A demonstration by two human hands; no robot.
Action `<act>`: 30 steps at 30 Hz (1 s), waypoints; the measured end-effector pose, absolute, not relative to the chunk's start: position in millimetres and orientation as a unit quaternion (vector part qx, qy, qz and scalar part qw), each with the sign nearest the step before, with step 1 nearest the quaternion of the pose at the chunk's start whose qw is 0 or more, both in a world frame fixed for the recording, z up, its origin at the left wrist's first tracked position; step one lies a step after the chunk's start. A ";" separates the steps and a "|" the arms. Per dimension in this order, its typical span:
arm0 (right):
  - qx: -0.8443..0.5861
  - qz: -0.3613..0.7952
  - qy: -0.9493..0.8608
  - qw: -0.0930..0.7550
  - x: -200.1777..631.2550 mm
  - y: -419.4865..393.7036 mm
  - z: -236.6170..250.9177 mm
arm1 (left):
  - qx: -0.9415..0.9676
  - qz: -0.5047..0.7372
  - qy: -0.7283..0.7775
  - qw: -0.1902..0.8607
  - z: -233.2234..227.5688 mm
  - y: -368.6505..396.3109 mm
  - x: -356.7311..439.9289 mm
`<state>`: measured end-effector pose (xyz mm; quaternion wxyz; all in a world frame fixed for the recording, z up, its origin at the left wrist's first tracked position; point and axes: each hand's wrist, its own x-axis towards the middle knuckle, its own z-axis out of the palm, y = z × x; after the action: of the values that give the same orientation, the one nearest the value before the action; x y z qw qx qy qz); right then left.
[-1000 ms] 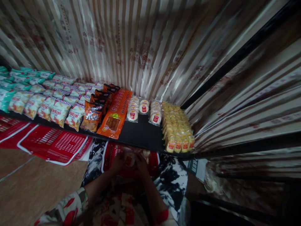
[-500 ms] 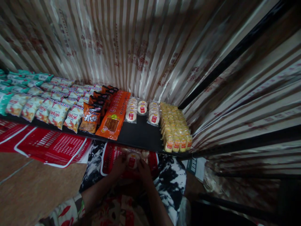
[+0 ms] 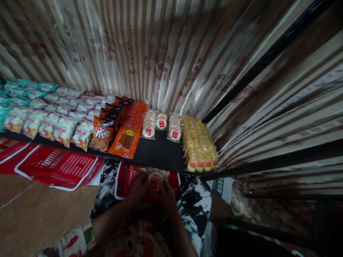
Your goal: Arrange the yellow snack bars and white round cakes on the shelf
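Observation:
My left hand (image 3: 138,188) and my right hand (image 3: 168,192) together hold a clear-wrapped round white cake with a red label (image 3: 154,179), just above a red plastic basket (image 3: 123,180) on my lap. The basket sits below the front edge of a black shelf (image 3: 159,153). On that shelf, straight ahead of my hands, lie rows of the same white cakes (image 3: 149,130), with a bare strip of shelf in front of them.
Yellow cake packs (image 3: 199,146) fill the shelf's right end. Orange packets (image 3: 128,137), dark orange bags (image 3: 103,134) and white snack bags (image 3: 61,130) line the shelf leftward. Red baskets (image 3: 59,166) lie on the floor at left. Striped curtains (image 3: 160,53) hang behind and to the right.
My hands have lifted the wrapped white cake up out of the basket toward the shelf edge. The view has shifted slightly.

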<state>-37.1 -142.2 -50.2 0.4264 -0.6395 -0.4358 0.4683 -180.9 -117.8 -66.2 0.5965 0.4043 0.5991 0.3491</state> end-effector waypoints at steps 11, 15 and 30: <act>-0.684 0.377 -0.458 0.424 -31.8 -135.6 -45.0 | 0.428 0.363 0.587 0.583 -47.2 -113.7 -177.3; -0.690 0.347 -0.480 0.415 -27.6 -129.1 -40.5 | 0.442 0.382 0.569 0.579 -34.5 -108.2 -174.6; -0.692 0.356 -0.462 0.425 -27.2 -110.0 -21.3 | 0.480 0.406 0.572 0.527 -14.3 -85.2 -167.9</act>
<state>-27.2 -110.0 -21.3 0.4251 -0.6924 -0.4615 0.3561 -167.9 -85.2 -14.3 0.5274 0.4797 0.5719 0.4058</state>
